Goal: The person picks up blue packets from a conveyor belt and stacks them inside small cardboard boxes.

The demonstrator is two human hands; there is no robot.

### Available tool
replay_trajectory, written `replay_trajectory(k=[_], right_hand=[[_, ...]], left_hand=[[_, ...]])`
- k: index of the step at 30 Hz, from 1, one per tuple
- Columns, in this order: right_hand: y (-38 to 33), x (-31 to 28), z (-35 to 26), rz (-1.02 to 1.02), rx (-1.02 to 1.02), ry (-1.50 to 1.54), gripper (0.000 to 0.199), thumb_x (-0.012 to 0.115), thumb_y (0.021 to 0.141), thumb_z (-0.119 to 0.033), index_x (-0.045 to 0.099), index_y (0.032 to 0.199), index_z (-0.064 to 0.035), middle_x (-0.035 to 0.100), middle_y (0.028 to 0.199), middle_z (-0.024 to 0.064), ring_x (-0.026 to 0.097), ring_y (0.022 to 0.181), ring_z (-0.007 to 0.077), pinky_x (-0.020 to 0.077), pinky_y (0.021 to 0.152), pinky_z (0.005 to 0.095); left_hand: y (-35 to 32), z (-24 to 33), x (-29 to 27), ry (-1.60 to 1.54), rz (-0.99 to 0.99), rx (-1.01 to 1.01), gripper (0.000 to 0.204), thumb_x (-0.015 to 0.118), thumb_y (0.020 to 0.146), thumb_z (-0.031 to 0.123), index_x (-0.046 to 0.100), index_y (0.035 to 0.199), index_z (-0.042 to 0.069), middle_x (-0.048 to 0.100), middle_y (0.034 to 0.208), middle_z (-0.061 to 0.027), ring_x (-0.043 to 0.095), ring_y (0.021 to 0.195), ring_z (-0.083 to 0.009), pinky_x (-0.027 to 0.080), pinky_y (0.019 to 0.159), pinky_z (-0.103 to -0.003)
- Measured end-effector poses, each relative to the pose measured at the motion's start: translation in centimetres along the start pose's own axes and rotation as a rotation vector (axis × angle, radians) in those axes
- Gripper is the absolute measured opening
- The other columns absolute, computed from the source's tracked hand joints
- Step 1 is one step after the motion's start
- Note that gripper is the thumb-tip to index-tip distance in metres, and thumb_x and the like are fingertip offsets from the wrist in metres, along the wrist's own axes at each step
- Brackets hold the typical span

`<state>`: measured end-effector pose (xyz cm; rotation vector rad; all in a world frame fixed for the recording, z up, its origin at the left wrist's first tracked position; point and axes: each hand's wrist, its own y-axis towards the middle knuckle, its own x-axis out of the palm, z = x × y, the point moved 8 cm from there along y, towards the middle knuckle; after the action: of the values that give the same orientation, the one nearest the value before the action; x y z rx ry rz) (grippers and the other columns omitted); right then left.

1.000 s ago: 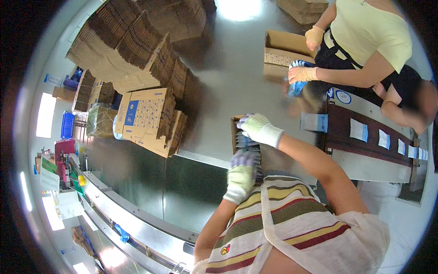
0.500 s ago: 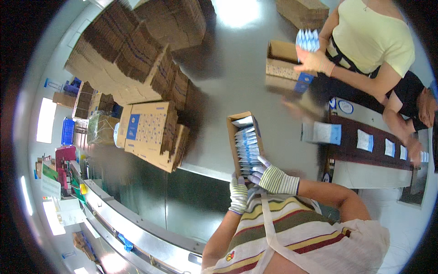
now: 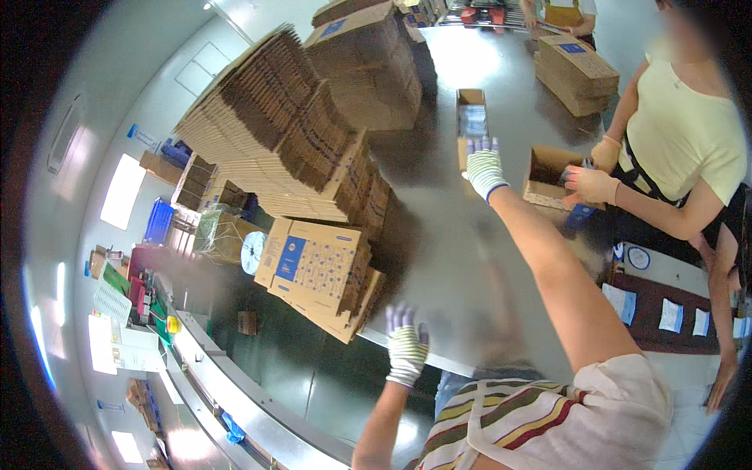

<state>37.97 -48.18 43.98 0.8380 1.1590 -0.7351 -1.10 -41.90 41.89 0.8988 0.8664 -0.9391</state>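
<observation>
My right arm stretches far across the metal table. Its gloved hand, my right hand (image 3: 485,167), lies against the near end of a narrow open cardboard box (image 3: 462,149), with the fingers extended over its edge. Pale blue-and-white packets (image 3: 472,119) show inside that box. My left hand (image 3: 407,350), in the same striped glove with purple fingertips, is held up by the table's front edge. Its fingers are spread and it holds nothing. The nearest thing to it is a stack of flattened printed cartons (image 3: 313,270) on the left.
Tall piles of folded cartons (image 3: 266,125) crowd the table's left side. At the right, a co-worker's gloved hands (image 3: 595,184) hold something dark over another open box (image 3: 540,190). A dark conveyor belt (image 3: 646,290) carries several packets. More flat cartons (image 3: 576,63) lie at the far right.
The filled box has moved from in front of me far across the table, with my right hand at its end. My left hand has let go. The co-worker's hands have lowered into their box.
</observation>
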Motion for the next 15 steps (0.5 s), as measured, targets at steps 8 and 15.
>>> replay_trajectory(k=[8,15], right_hand=[[-20.0,3.4,-6.1,-0.200,-0.491,0.495,0.049,0.055,0.083,-0.035,0.051,0.119,-0.0020,0.052,0.119,0.0210,0.047,0.113,0.0371,0.0372,0.095,0.0496],[-40.8,8.7,-1.5,-0.351,-0.597,0.741,0.035,0.055,0.083,-0.037,0.060,0.101,-0.0080,0.058,0.104,0.0154,0.055,0.098,0.0330,0.0431,0.086,0.0461]], left_hand=[[15.9,-11.0,-5.7,0.646,-0.166,-0.172,0.071,0.064,0.076,0.033,0.033,0.138,0.014,0.030,0.139,-0.0220,0.030,0.127,-0.0429,0.033,0.102,-0.049],[15.2,-12.1,-3.6,0.818,-0.090,-0.241,0.032,0.056,0.080,0.012,0.051,0.112,0.012,0.053,0.108,-0.0163,0.060,0.089,-0.0337,0.053,0.069,-0.038]])
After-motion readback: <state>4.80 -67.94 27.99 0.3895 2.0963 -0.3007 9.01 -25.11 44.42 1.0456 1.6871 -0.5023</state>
